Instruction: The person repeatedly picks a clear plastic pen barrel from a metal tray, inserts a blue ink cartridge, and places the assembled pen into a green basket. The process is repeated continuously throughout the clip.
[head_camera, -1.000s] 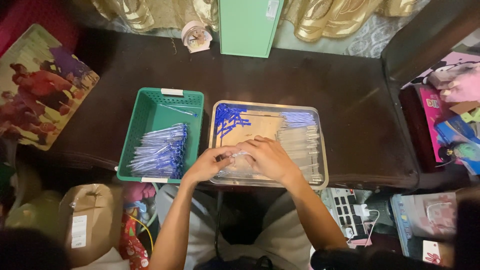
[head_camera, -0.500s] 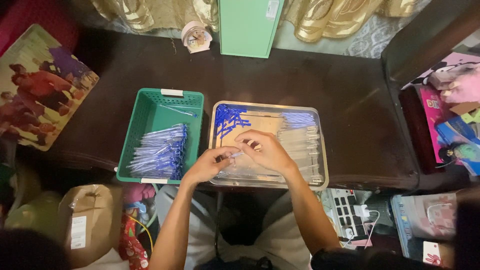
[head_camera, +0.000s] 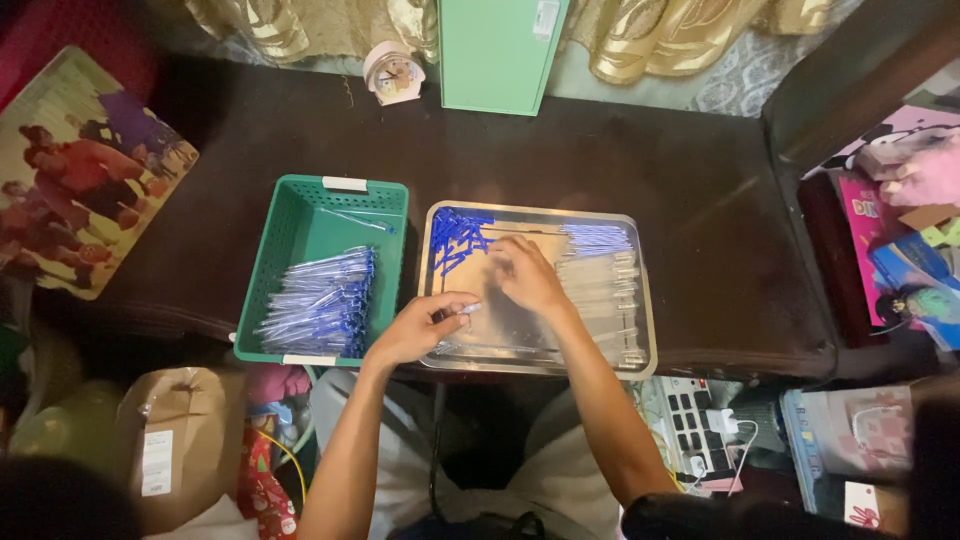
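1. Head view: left hand (head_camera: 418, 328) at 6 o'clock over the near-left corner of the metal tray (head_camera: 640, 355), fingers pinched shut on a clear pen barrel (head_camera: 463, 310) that sticks out toward 3 o'clock.
2. Right hand (head_camera: 527, 275) in the tray's middle, fingers curled down onto the tray floor just beside the blue caps (head_camera: 452, 237). Can't tell if it grips anything.
3. Blue caps piled in the tray's 10 o'clock corner; clear barrels (head_camera: 598, 290) stacked along its 3 o'clock side.
4. Green basket (head_camera: 300, 225) touches the tray at 9 o'clock, with assembled blue pens (head_camera: 322, 303) heaped at its near end.
5. Both sit on a dark table (head_camera: 700, 200). Small clock (head_camera: 392, 72) and green box (head_camera: 495, 50) at 12 o'clock.
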